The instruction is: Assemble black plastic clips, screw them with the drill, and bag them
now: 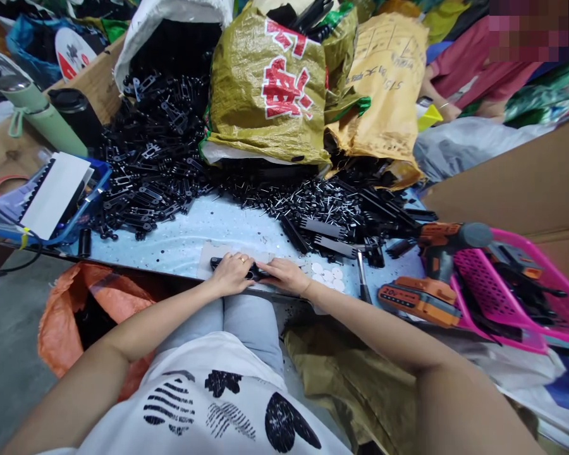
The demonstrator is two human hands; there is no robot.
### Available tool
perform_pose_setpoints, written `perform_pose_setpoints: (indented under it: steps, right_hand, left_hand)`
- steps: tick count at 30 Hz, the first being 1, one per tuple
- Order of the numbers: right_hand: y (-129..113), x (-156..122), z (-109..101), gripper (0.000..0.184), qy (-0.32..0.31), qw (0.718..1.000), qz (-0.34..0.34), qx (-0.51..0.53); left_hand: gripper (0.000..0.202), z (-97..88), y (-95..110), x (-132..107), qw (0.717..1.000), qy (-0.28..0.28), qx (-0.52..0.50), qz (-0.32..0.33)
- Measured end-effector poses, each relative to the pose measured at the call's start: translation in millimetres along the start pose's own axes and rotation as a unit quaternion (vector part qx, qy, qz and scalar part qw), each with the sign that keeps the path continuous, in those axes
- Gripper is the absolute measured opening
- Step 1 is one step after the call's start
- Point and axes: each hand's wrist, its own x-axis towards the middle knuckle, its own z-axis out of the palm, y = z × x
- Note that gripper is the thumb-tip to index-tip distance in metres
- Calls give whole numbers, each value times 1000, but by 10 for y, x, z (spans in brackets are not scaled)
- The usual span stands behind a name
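My left hand [231,273] and my right hand [284,275] meet at the near edge of the light blue table [189,237]. Both press with curled fingers on a long black plastic piece [218,261] that lies on a small pale pad [207,253]. A ring shows on my left hand. A big heap of black plastic parts [156,158] fills the back of the table. Black comb-like pieces [325,229] lie to the right of my hands, with small white discs [329,275] beside my right wrist.
An orange cordless drill [431,265] lies at the right, next to a pink basket [507,291]. Yellow woven sacks [270,82] stand behind the heap. A blue tray [52,202], a green bottle [38,107] and a black flask [78,114] sit left. Another person's arm [448,110] shows far right.
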Motion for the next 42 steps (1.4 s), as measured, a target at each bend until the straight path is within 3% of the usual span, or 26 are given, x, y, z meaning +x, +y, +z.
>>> perform_pose_setpoints:
  steps: [3, 5, 8, 11, 15, 18, 21, 23, 26, 28, 30, 33, 35, 37, 39, 40, 42]
  right_hand:
    - [67, 6, 4, 46, 4, 999, 33, -1]
    - [111, 23, 3, 44, -17, 1000, 20, 14]
    - [179, 61, -52, 42, -72, 997, -28, 20]
    - [204, 75, -152, 50, -82, 994, 12, -67]
    - [125, 72, -231, 62, -95, 982, 69, -151]
    - [-23, 149, -290, 63, -85, 986, 51, -131]
    - [-259, 314, -470, 60, -44, 997, 10, -64]
    - [-461, 439, -666, 58, -14, 999, -25, 15]
    - [-774, 578, -945, 57, 26, 982, -84, 169]
    - [-952, 606, -997, 56, 46, 961, -101, 253]
    - [-1100, 591, -864, 56, 48, 942, -106, 316]
    - [-1292, 583, -361, 60, 30, 931, -99, 349]
    - [-1371, 662, 27, 60, 72, 954, -4, 292]
    - [-1349, 810, 308, 59, 181, 950, 164, 193]
    - [-1181, 959, 398, 58, 297, 905, 276, 128]
    - [-1042, 1005, 370, 57, 325, 892, 293, 115]
    - [-685, 997, 204, 51, 309, 904, 280, 91]
  left_hand:
    - [44, 10, 30, 27, 999, 12, -4, -36]
    - [44, 13, 46, 41, 999, 15, -6, -36]
    - [47, -12, 59, 11, 1000, 8, 6, -23]
    - [54, -49, 32, -97, 998, -2, 52, 19]
    - [51, -64, -166, -221, 992, 11, 108, 69]
    - [40, -88, -387, -206, 990, 73, 91, 81]
    - [48, -205, -471, -204, 980, 171, 30, 102]
    - [49, -350, -380, -290, 964, 209, -65, 149]
    - [51, -612, -74, -537, 919, 201, -261, 218]
    - [53, -759, 152, -700, 888, 197, -356, 213]
    - [53, -847, 336, -797, 864, 205, -416, 195]
    - [54, -856, 507, -811, 835, 241, -448, 209]
    - [57, -787, 562, -770, 834, 300, -425, 184]
    - [63, -670, 568, -716, 848, 350, -373, 136]
    - [74, -521, 501, -640, 872, 364, -301, 127]
    - [79, -445, 433, -583, 884, 366, -258, 137]
    - [86, -307, 220, -409, 910, 363, -157, 127]
